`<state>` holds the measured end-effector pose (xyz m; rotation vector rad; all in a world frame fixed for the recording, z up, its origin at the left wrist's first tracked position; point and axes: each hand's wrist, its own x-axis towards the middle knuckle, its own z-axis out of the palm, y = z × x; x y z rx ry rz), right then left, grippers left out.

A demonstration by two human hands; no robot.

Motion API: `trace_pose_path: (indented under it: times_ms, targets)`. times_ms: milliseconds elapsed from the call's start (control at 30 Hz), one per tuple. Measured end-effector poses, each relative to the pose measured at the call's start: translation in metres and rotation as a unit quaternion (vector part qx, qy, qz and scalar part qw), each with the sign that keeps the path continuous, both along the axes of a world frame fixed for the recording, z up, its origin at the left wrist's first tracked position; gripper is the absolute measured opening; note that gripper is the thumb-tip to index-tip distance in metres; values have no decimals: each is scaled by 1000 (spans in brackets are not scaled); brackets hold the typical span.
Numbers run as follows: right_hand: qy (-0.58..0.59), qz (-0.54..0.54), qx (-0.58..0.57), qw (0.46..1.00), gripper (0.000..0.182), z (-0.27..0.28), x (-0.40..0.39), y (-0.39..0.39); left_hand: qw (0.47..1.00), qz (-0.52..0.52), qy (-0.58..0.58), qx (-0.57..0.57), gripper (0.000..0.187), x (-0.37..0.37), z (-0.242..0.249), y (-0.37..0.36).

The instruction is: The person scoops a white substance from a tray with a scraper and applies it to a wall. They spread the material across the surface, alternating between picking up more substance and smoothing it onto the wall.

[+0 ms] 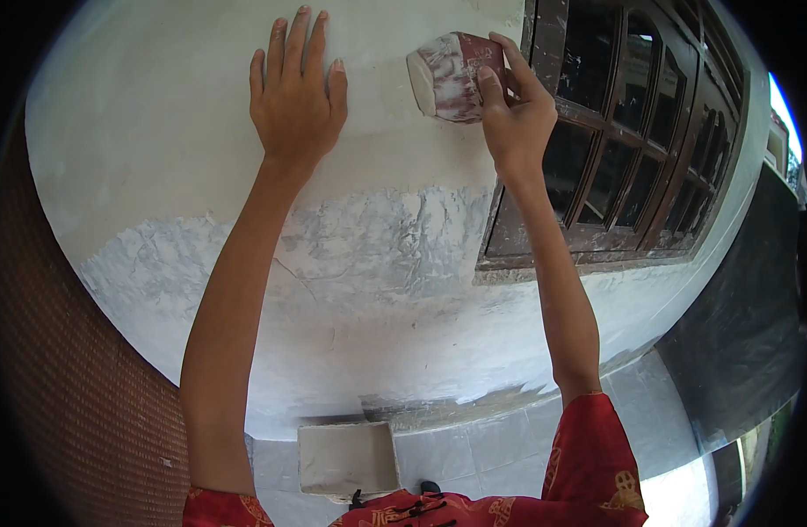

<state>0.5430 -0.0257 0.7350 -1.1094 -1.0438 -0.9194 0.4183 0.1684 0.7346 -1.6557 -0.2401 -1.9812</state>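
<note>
Folded sandpaper pad (pixel 456 75): likely light, pliable, gritty, dust-caked; pinched at right edge by right hand (pixel 513 114), pressed on wall (pixel 394 246); left hand (pixel 296 92) flat, open, left of it.

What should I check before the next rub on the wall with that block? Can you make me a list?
1. Right hand grips the sanding block: ok.
2. Block flat against the wall: cannot tell.
3. Left hand pressed flat on the wall, apart from the block: ok.
4. Block clear of the window frame: not ok, it sits right beside it.
5. Block's face unclogged: not ok, caked white.
</note>
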Motion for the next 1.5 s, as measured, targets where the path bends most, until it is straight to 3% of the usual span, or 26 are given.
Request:
trace_pose_path:
  times_ms: [167, 233, 267, 400, 467, 567, 767, 933, 1033, 1167, 1333, 1500]
  targets:
    - [47, -25, 80, 995, 40, 4, 18, -38, 1000, 9, -13, -15, 51, 2, -1, 1]
    - [54, 44, 65, 995, 40, 1, 12, -39, 1000, 11, -16, -8, 51, 2, -1, 5]
    - [6, 28, 61, 998, 40, -1, 5, -26, 1000, 10, -17, -1, 51, 3, -1, 4]
    - [9, -6, -24, 1000, 41, -18, -2, -6, 1000, 6, -1, 10, 50, -1, 0, 0]
    - [74, -19, 24, 997, 42, -16, 11, -19, 1000, 15, -1, 3, 50, 0, 0, 2]
    - [68, 59, 107, 990, 42, -9, 14, -34, 999, 33, 2, -2, 51, 0, 0, -1]
    - [17, 12, -22, 1000, 43, -16, -8, 2, 998, 5, 47, -50, 56, -11, -1, -12]
    - [69, 29, 80, 994, 40, -17, 20, -33, 998, -1, 41, -55, 56, -8, -1, -12]
    - [53, 83, 66, 993, 41, -17, 4, -23, 997, 2, 46, -56, 56, -9, 0, -14]
    - [43, 6, -11, 999, 43, -25, -2, -1, 997, 11, 52, -58, 55, -10, 0, -12]
    - [72, 65, 100, 990, 42, -17, 26, -29, 997, 13, 45, -57, 56, -8, 0, -10]
    - [56, 66, 30, 996, 45, -15, -4, -7, 997, 8, 51, -50, 55, -8, -2, -11]
